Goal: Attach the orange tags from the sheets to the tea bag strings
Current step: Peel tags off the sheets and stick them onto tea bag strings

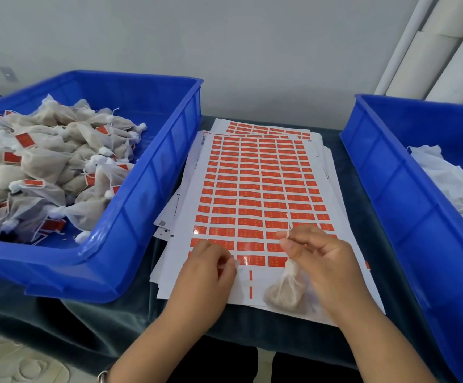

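Bins [153, 172] flank tag sheets [252, 175], both sides.

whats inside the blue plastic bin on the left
The blue plastic bin holds a heap of white mesh tea bags, many already carrying orange tags. Whatever lies beneath the heap is covered.

2 blue bins [153, 172] | 2 hands [211, 272] | 1 loose tea bag [285, 294] | tag sheets [252, 189]: stack, count unclear

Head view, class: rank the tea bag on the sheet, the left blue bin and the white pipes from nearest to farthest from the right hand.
1. Tea bag: under the right hand, string pinched.
2. Left blue bin: across the sheet, left.
3. White pipes: far right corner.
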